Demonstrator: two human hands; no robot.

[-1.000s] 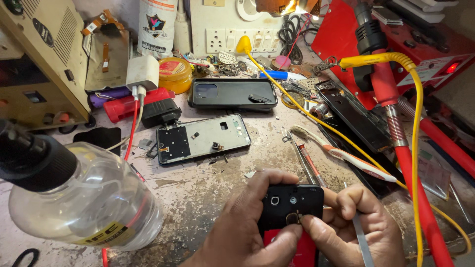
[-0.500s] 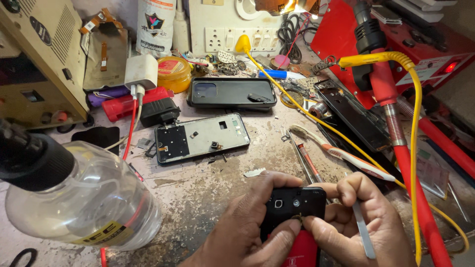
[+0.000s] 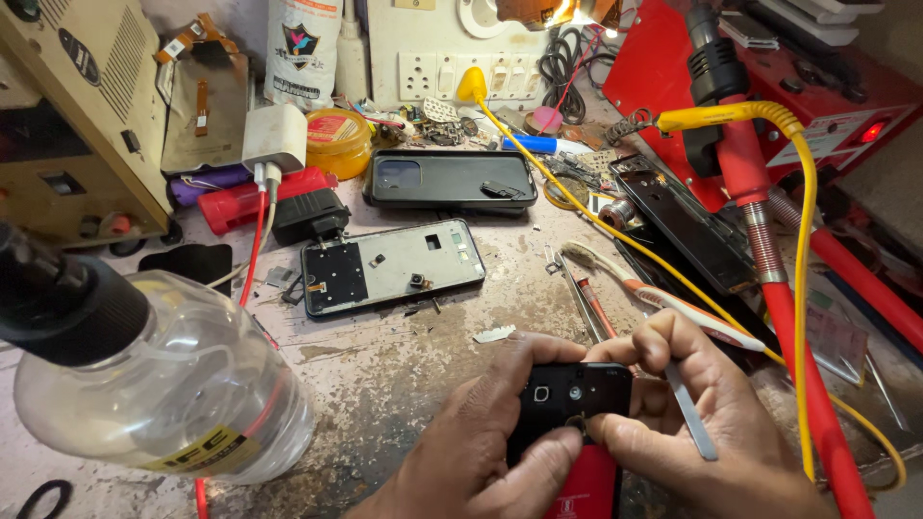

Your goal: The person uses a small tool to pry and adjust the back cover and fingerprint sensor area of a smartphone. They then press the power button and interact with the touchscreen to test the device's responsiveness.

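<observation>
Hands: left hand (image 3: 481,452) and right hand (image 3: 702,423) are together gripping one small black phone part (image 3: 575,399).
Tweezers (image 3: 690,411): one, resting in the right hand.
Beyond the part: one open phone frame (image 3: 394,266), one black phone case (image 3: 450,181).
Left of the part: one clear bottle (image 3: 163,384).

Black phone part (image 3: 575,399) perhaps slightly lower, tweezers (image 3: 690,411) now more upright.

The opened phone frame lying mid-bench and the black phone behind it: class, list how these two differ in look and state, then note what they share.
1. The opened phone frame shows bare grey metal inside with a dark patch at one end; the black phone shows a closed, glossy black back.
2. The opened phone frame lies slightly tilted; the black phone lies nearly level across the view.
3. The black phone lies farther from the hands than the opened phone frame.
Shared: both lie flat on the worn bench, untouched by either hand.
</observation>
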